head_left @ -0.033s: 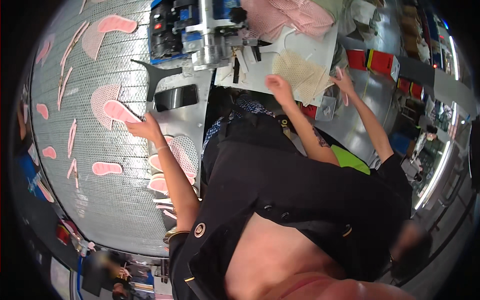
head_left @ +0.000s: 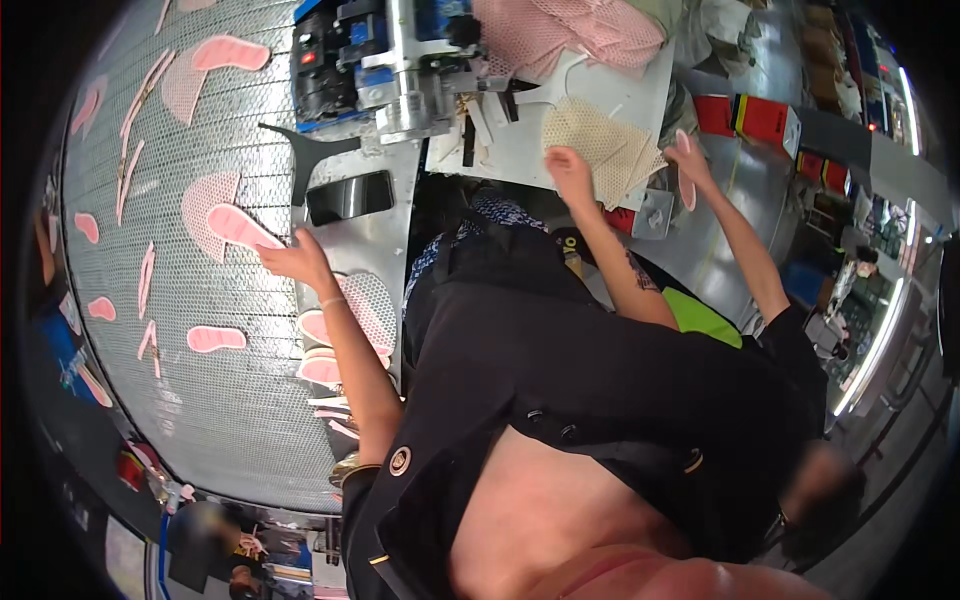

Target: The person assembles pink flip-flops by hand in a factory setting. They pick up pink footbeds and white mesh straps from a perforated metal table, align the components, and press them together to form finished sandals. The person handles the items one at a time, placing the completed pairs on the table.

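My left hand (head_left: 300,264) grips the near end of a pink insole (head_left: 236,222) with a pale rim, over a metal mesh conveyor belt (head_left: 250,420). A half-round pink mesh piece (head_left: 203,205) lies against the insole's far end. My right hand (head_left: 572,178), fingers curled, is at the near edge of some beige perforated sheets (head_left: 590,135) on a white table (head_left: 500,160). What its fingers hold, if anything, cannot be made out. To the right, a co-worker's hand (head_left: 690,160) holds another pink insole (head_left: 686,188).
More pink insoles (head_left: 216,339) and thin strips (head_left: 146,280) are spread over the belt. A black phone (head_left: 350,198) lies on a metal ledge beside a dark bracket (head_left: 300,155). Ahead stands a blue and silver machine (head_left: 405,110), with pink mesh material (head_left: 570,35) beyond. Several insoles (head_left: 318,370) are stacked near my left forearm.
My right hand has moved slightly right and nearer, its fingers now curled in. My left hand still grips the same insole, nearly unmoved. The co-worker's hand has turned a little.
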A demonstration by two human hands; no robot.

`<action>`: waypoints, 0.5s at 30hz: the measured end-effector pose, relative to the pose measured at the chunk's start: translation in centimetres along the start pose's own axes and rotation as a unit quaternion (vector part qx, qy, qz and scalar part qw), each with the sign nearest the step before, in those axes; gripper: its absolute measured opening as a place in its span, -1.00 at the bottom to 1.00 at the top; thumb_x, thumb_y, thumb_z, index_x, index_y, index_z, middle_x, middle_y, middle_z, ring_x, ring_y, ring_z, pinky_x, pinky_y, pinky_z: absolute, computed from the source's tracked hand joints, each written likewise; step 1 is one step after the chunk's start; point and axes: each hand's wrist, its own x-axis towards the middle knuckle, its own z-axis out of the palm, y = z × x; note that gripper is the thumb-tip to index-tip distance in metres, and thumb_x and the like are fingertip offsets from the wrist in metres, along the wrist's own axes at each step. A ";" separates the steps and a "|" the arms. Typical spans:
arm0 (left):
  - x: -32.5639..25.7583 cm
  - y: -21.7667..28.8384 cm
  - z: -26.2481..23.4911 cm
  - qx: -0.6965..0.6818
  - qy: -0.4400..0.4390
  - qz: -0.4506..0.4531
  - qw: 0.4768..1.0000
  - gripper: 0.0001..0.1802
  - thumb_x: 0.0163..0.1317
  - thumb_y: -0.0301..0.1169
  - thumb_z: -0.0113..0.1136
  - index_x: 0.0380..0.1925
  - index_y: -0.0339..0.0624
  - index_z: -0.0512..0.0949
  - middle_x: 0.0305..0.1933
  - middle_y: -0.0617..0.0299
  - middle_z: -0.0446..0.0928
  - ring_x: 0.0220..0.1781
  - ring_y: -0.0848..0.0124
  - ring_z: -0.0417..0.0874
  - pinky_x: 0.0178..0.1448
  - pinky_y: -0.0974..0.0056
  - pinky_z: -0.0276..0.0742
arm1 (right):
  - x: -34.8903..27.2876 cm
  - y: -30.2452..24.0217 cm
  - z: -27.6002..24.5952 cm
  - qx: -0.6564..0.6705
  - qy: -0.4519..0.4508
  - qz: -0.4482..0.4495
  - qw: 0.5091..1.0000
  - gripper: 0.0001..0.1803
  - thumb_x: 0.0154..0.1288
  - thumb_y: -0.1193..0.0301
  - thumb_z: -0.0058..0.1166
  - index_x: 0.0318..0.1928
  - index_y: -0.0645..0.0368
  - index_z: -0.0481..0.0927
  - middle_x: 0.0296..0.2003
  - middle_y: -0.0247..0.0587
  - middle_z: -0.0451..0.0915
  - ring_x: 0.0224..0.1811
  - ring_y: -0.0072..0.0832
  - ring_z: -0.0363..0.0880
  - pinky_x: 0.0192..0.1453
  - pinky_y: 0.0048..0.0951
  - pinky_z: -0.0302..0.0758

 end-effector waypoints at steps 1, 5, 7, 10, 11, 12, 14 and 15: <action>-1.7 1.4 -1.0 -0.016 -0.003 0.025 1.000 -0.10 0.01 -0.23 0.12 0.28 -0.58 0.05 0.25 -0.38 0.18 0.25 -0.23 0.19 0.36 -0.18 0.04 | 1.2 3.0 -1.6 -0.021 0.055 -0.018 0.998 -0.62 0.10 0.41 0.28 -0.05 0.24 0.56 -0.08 -0.06 0.58 -0.03 -0.27 0.57 0.02 -0.31 0.50; -7.0 5.2 -3.0 -0.054 -0.026 0.093 0.994 -0.19 0.04 -0.38 0.10 0.31 -0.45 0.07 0.31 -0.30 0.15 0.32 -0.20 0.14 0.41 -0.16 -0.01 | 3.4 8.0 -6.4 -0.280 0.320 0.130 0.896 -0.05 -0.07 -0.07 0.37 0.17 0.38 0.36 0.25 0.20 0.29 0.39 0.02 0.11 0.40 -0.10 0.16; -8.9 7.3 -3.9 -0.068 -0.058 0.103 0.991 -0.21 0.05 -0.40 0.09 0.31 -0.45 0.08 0.30 -0.28 0.17 0.33 -0.18 0.15 0.41 -0.14 0.00 | 4.7 9.6 -9.0 -0.258 0.384 0.249 0.851 0.12 -0.15 -0.16 0.37 0.25 0.42 0.25 0.31 0.22 0.18 0.43 0.04 0.04 0.42 -0.05 0.13; -11.3 10.1 -4.5 -0.085 -0.097 0.137 0.982 -0.28 0.06 -0.53 0.05 0.29 -0.42 0.14 0.27 -0.24 0.21 0.31 -0.13 0.20 0.40 -0.07 0.09 | 6.2 11.4 -13.2 -0.097 0.253 0.375 0.887 0.30 -0.23 -0.23 0.38 0.33 0.43 0.10 0.36 0.23 0.07 0.45 0.04 -0.04 0.44 -0.01 0.08; -11.9 11.0 -4.5 -0.114 -0.124 0.138 0.976 -0.29 0.05 -0.56 0.05 0.28 -0.42 0.16 0.25 -0.24 0.22 0.30 -0.11 0.22 0.38 -0.05 0.12 | 6.4 12.0 -14.0 -0.020 0.169 0.402 0.900 0.35 -0.26 -0.24 0.39 0.36 0.42 0.05 0.38 0.22 0.04 0.46 0.04 -0.06 0.44 0.00 0.07; -12.4 11.8 -4.4 -0.142 -0.151 0.140 0.968 -0.31 0.04 -0.59 0.05 0.27 -0.41 0.18 0.24 -0.23 0.23 0.29 -0.10 0.24 0.37 -0.03 0.16 | 6.3 12.7 -13.4 -0.092 0.218 0.366 0.900 0.32 -0.25 -0.24 0.39 0.34 0.42 0.08 0.37 0.23 0.05 0.45 0.03 -0.02 0.43 -0.03 0.10; -13.3 13.6 -3.9 -0.171 -0.174 0.159 0.957 -0.37 0.04 -0.62 0.04 0.21 -0.37 0.27 0.16 -0.15 0.32 0.24 -0.02 0.33 0.33 0.06 0.24 | 6.1 12.8 -10.4 -0.234 0.309 0.287 0.876 0.25 -0.22 -0.22 0.38 0.31 0.40 0.15 0.36 0.24 0.09 0.43 0.00 0.05 0.41 -0.08 0.16; -13.6 14.4 -3.6 -0.190 -0.214 0.164 0.944 -0.42 0.05 -0.62 0.04 0.17 -0.36 0.32 0.13 -0.12 0.37 0.22 0.00 0.36 0.32 0.08 0.26 | 5.8 12.5 -9.6 -0.271 0.333 0.216 0.877 0.06 -0.12 -0.09 0.40 0.24 0.38 0.24 0.29 0.22 0.19 0.34 -0.01 0.22 0.33 -0.10 0.29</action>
